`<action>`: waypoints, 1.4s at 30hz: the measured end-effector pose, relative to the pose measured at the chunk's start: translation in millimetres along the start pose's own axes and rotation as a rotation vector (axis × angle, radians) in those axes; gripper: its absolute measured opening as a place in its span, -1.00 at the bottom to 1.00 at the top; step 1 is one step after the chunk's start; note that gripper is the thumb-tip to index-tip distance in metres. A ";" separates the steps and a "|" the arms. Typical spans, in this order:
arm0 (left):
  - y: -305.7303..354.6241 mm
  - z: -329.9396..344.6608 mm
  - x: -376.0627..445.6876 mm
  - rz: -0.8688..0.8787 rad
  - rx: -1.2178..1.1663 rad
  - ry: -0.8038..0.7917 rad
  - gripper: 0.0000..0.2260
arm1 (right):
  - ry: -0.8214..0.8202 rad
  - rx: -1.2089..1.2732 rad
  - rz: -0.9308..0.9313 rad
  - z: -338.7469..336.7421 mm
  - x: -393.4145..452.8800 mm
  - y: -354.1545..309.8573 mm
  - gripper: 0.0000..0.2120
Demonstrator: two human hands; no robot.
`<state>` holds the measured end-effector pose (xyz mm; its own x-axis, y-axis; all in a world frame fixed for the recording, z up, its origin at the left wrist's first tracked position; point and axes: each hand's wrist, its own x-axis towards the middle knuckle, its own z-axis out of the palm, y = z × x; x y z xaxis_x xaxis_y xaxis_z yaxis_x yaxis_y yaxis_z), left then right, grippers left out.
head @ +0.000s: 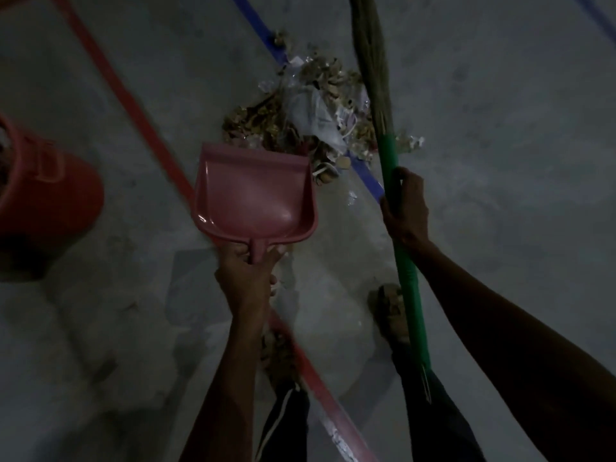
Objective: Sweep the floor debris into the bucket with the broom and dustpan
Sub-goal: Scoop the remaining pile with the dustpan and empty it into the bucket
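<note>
A pink dustpan (255, 198) hangs just above the floor, its mouth turned toward a heap of dry leaves, paper and plastic scraps (310, 118). My left hand (248, 271) grips its short handle from below. The pan holds nothing. My right hand (405, 208) grips the green handle of a broom (391, 161). The broom's straw head (371, 58) runs up past the right side of the heap. A red bucket (46, 191) stands at the left edge, partly cut off by the frame.
The floor is grey concrete (516, 128) with a red painted line (133, 105) running diagonally and a blue line (258, 25) crossing under the debris. My two feet (390, 311) stand near the bottom centre, the left one on the red line.
</note>
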<state>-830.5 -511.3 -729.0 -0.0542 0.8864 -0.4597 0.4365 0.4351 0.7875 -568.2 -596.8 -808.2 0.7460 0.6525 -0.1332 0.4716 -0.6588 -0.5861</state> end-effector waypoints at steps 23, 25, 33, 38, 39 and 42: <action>-133.0 174.8 31.2 -0.112 -0.013 0.095 -0.64 | -0.198 0.061 0.039 34.8 141.8 151.3 -0.52; -150.4 171.9 35.1 -0.098 -0.031 0.098 -0.71 | -0.190 0.048 0.007 57.1 138.2 153.4 -0.52; -208.8 164.0 81.2 0.124 -0.043 0.084 -0.70 | -0.161 0.050 -0.188 160.7 150.8 135.8 -0.60; -230.2 156.8 127.9 0.202 0.005 -0.061 -0.67 | -0.084 0.047 -0.304 210.2 173.6 121.3 -0.53; -236.2 153.9 135.3 0.205 0.004 -0.074 -0.67 | -0.073 0.039 -0.333 216.1 177.2 121.7 -0.51; -258.3 143.3 147.5 0.254 0.011 -0.093 -0.68 | -0.059 0.041 -0.367 228.8 185.0 125.3 -0.48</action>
<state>-822.5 -515.6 -1059.0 0.1408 0.9482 -0.2846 0.4355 0.1989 0.8780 -478.6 -473.0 -1089.2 0.5017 0.8638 0.0469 0.6829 -0.3623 -0.6343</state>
